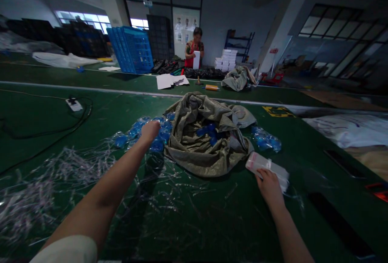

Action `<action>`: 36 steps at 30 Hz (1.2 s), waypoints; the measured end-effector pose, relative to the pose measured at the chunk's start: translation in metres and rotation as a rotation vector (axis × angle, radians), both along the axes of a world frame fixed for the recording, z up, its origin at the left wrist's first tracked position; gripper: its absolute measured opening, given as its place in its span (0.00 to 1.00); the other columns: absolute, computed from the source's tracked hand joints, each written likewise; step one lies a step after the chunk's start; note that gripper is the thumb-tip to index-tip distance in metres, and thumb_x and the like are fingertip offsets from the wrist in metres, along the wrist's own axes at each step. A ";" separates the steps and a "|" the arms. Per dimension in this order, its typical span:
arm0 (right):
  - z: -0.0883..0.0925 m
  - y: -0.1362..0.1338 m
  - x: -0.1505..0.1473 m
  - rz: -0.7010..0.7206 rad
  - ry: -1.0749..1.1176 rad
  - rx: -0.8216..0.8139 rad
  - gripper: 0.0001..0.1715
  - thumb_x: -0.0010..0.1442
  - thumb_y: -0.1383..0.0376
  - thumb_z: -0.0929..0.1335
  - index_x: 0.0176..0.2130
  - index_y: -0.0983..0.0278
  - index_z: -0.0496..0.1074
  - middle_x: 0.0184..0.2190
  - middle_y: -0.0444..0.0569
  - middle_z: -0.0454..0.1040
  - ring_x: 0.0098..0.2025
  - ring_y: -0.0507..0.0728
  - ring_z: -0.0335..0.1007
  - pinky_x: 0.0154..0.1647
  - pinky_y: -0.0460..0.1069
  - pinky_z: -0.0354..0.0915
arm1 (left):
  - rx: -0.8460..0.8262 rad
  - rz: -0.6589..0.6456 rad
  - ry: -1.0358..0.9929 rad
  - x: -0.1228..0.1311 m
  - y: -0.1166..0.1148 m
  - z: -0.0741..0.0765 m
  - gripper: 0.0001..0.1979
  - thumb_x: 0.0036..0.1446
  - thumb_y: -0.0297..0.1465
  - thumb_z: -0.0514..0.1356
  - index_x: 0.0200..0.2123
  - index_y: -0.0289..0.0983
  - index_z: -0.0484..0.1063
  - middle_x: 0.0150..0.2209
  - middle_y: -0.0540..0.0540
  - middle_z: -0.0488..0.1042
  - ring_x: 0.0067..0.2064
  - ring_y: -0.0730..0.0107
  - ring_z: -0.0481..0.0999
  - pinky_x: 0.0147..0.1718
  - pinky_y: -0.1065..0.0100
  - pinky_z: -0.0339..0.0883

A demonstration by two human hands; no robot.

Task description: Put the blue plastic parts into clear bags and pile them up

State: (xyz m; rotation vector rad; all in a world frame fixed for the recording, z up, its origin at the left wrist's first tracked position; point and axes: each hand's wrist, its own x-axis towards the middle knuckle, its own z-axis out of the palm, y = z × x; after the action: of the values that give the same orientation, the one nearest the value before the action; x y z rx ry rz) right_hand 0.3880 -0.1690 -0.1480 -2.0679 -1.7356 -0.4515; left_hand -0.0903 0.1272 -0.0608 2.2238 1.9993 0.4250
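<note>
My left hand [150, 130] reaches out over a heap of blue items in clear plastic bags [148, 133], its fingers curled and resting on them. Whether it grips one is hidden. An olive-green cloth sack [194, 149] lies crumpled just to the right of that hand, with blue items [209, 132] inside its opening. My right hand [269, 186] pinches the lower edge of a clear plastic bag [267, 170] with a whitish sealing strip. More bagged blue items [265, 139] sit just above that hand, beyond the sack's right side.
Plastic shreds [57, 178] litter the green workbench [197, 230] on the left. A power strip [74, 104] with black cables lies at the far left. Beyond stand a blue crate [130, 50], white sheets [171, 81], a co-worker [194, 48] holding something white, and stacked white boxes [226, 60].
</note>
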 end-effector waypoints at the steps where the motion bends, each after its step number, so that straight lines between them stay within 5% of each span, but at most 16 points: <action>1: 0.001 0.001 0.001 0.002 -0.005 -0.011 0.14 0.60 0.65 0.61 0.40 0.66 0.73 0.39 0.58 0.73 0.41 0.63 0.67 0.46 0.57 0.64 | 0.019 0.005 0.016 -0.001 -0.002 0.001 0.12 0.58 0.29 0.54 0.39 0.37 0.78 0.43 0.36 0.76 0.44 0.53 0.75 0.41 0.61 0.64; 7: 0.010 0.009 0.001 -0.004 0.007 -0.057 0.14 0.60 0.65 0.60 0.36 0.65 0.74 0.36 0.57 0.74 0.39 0.63 0.68 0.43 0.57 0.64 | 0.162 0.002 0.062 -0.006 -0.021 0.011 0.15 0.62 0.32 0.48 0.43 0.36 0.73 0.41 0.38 0.76 0.39 0.60 0.74 0.36 0.67 0.63; 10: 0.013 0.013 -0.001 -0.026 0.055 -0.032 0.15 0.60 0.62 0.61 0.33 0.65 0.73 0.33 0.57 0.75 0.38 0.64 0.69 0.42 0.57 0.64 | 0.166 -0.114 0.026 -0.007 -0.048 0.010 0.15 0.62 0.34 0.47 0.35 0.37 0.72 0.34 0.41 0.74 0.33 0.63 0.72 0.33 0.68 0.62; 13: 0.018 0.015 -0.003 -0.068 0.173 -0.012 0.19 0.59 0.55 0.61 0.30 0.64 0.73 0.31 0.56 0.76 0.37 0.64 0.70 0.39 0.57 0.64 | 0.105 -0.320 -0.063 -0.013 -0.089 -0.001 0.14 0.59 0.34 0.50 0.23 0.38 0.67 0.31 0.43 0.72 0.30 0.66 0.70 0.32 0.68 0.62; 16: 0.024 0.014 -0.002 -0.123 0.328 0.030 0.25 0.58 0.47 0.62 0.29 0.63 0.75 0.30 0.55 0.77 0.34 0.63 0.72 0.36 0.56 0.64 | 0.038 -0.475 -0.280 -0.024 -0.133 -0.015 0.10 0.48 0.27 0.54 0.17 0.37 0.60 0.40 0.42 0.74 0.33 0.69 0.71 0.32 0.70 0.62; 21: 0.044 0.012 -0.007 -0.150 0.335 0.382 0.24 0.58 0.48 0.65 0.33 0.66 0.77 0.33 0.56 0.78 0.34 0.61 0.73 0.37 0.54 0.66 | -0.225 -0.403 -0.611 -0.032 -0.177 -0.033 0.05 0.38 0.23 0.50 0.17 0.38 0.59 0.22 0.51 0.70 0.24 0.74 0.64 0.25 0.73 0.56; 27: 0.080 0.019 -0.069 -0.009 0.618 0.673 0.16 0.55 0.56 0.71 0.34 0.67 0.75 0.35 0.55 0.78 0.38 0.61 0.75 0.43 0.56 0.69 | -0.366 -0.388 -0.786 0.002 -0.189 -0.033 0.08 0.40 0.23 0.48 0.24 0.37 0.64 0.19 0.55 0.61 0.22 0.75 0.61 0.22 0.74 0.53; 32: 0.098 0.029 -0.139 0.123 1.147 0.453 0.16 0.50 0.55 0.74 0.31 0.65 0.73 0.29 0.49 0.77 0.32 0.58 0.75 0.39 0.54 0.70 | -0.361 -0.525 -0.746 0.049 -0.200 -0.006 0.12 0.56 0.35 0.55 0.33 0.35 0.75 0.28 0.49 0.71 0.29 0.72 0.66 0.26 0.73 0.58; 36: 0.105 0.032 -0.175 0.205 1.253 0.278 0.16 0.48 0.53 0.74 0.29 0.63 0.73 0.26 0.47 0.77 0.31 0.57 0.74 0.38 0.53 0.70 | -0.374 -0.575 -0.852 0.075 -0.209 0.012 0.23 0.52 0.42 0.62 0.50 0.38 0.73 0.45 0.44 0.72 0.25 0.79 0.63 0.22 0.75 0.56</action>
State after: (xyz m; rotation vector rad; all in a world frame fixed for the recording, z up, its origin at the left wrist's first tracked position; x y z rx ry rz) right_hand 0.2134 -0.1366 -0.0429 -1.3685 -0.9765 0.5535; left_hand -0.0148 -0.0822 -0.0484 1.8002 0.8841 0.6894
